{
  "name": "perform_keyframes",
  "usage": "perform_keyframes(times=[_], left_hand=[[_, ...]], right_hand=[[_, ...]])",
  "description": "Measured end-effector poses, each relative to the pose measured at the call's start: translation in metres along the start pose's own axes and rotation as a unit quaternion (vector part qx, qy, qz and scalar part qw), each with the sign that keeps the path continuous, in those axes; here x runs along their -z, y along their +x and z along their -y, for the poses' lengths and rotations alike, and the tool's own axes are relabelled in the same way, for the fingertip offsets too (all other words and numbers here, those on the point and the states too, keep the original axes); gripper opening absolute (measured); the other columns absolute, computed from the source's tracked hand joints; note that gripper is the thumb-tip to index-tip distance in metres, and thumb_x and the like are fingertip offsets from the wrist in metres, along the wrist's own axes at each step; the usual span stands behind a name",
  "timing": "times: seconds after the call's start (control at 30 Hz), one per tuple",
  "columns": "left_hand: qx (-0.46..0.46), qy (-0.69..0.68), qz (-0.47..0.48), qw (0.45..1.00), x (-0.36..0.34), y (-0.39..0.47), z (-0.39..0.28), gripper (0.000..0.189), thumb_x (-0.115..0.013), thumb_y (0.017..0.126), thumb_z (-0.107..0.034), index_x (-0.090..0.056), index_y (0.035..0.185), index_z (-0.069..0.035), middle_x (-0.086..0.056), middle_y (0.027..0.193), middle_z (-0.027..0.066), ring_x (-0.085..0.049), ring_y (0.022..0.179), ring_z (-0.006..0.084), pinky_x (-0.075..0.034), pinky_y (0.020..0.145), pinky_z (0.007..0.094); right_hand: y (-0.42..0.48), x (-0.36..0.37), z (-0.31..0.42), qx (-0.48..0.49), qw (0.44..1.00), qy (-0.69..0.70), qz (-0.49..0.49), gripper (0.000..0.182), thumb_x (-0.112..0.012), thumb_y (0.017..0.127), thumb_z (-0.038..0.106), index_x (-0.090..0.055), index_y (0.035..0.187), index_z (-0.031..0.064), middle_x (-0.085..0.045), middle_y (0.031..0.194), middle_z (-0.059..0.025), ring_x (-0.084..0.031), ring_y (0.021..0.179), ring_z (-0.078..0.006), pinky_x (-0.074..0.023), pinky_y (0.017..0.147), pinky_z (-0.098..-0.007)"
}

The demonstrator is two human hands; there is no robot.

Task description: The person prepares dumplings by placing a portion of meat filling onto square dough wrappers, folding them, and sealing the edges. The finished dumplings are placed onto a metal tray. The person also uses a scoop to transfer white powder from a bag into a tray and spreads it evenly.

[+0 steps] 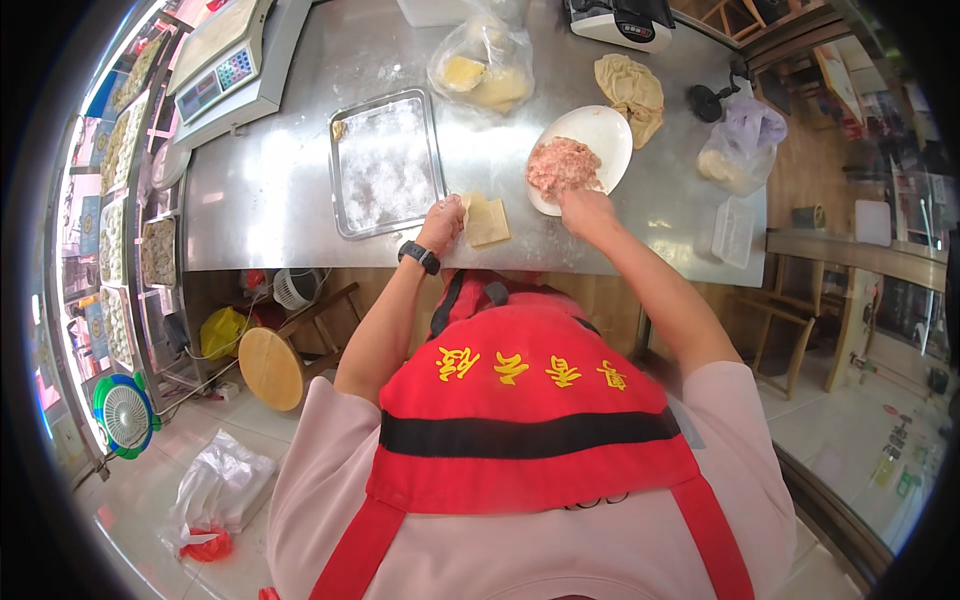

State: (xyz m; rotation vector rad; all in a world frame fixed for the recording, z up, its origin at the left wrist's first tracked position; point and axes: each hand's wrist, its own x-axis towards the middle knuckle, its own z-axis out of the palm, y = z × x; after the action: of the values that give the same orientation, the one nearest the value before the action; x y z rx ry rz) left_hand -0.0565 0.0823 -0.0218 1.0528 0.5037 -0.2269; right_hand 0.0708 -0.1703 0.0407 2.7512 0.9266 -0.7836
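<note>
My left hand (442, 223), with a dark watch on the wrist, holds a thin dough wrapper by its edge, beside a stack of square dough wrappers (489, 223) on the steel table. To the right, my right hand (586, 210) is at the near rim of a white oval plate (616, 142), its fingertips at a mound of raw minced meat (564, 163). Whether those fingers grip a tool is hidden. Left of my left hand lies a flour-dusted metal tray (386, 161) with one small wrapped dumpling (339, 130) in its far left corner.
On the steel table (300, 180) stand a digital scale (217, 75), a clear bag of dough (484, 67), a crumpled beige cloth (634, 94), a black-and-white appliance (622, 22), a tied plastic bag (742, 150) and a clear plastic container (733, 231). A wooden stool (271, 367) is below left.
</note>
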Motion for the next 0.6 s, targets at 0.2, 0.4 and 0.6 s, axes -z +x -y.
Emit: perform_keyframes(times=[0.2, 0.4, 0.6], left_hand=[[-0.022, -0.256, 0.071, 0.964, -0.019, -0.008, 0.000, 0.035, -0.045, 0.088, -0.023, -0.054, 0.113, -0.001, -0.060, 0.110, 0.0118, -0.057, 0.104, 0.0227, -0.046, 0.090, 0.0370], [0.003, -0.293, -0.009, 0.956, -0.041, -0.003, -0.011, 0.040, -0.048, 0.093, -0.034, -0.051, 0.116, -0.001, -0.059, 0.110, 0.0129, -0.057, 0.101, 0.0255, -0.047, 0.087, 0.0408], [0.004, -0.145, -0.088, 0.985, -0.055, 0.014, 0.009, 0.038, -0.055, 0.092, -0.033, -0.056, 0.109, 0.001, -0.062, 0.093, 0.0092, -0.063, 0.078, 0.0195, -0.053, 0.067, 0.0350]], right_hand=[[0.003, 0.002, 0.005, -0.003, 1.000, -0.018, 0.008, 0.021, -0.051, 0.078, 0.009, -0.069, 0.089, 0.0058, -0.067, 0.094, -0.0148, -0.066, 0.087, -0.0279, -0.0527, 0.073, -0.0387], [0.006, -0.003, 0.007, -0.004, 1.000, 0.000, 0.000, 0.022, -0.047, 0.082, 0.010, -0.067, 0.090, 0.0040, -0.066, 0.094, -0.0171, -0.065, 0.088, -0.0310, -0.0520, 0.073, -0.0415], [0.002, -0.015, 0.009, -0.002, 1.000, 0.025, 0.000, 0.030, -0.039, 0.090, 0.018, -0.064, 0.093, 0.0005, -0.065, 0.093, -0.0205, -0.064, 0.088, -0.0343, -0.0509, 0.074, -0.0441]])
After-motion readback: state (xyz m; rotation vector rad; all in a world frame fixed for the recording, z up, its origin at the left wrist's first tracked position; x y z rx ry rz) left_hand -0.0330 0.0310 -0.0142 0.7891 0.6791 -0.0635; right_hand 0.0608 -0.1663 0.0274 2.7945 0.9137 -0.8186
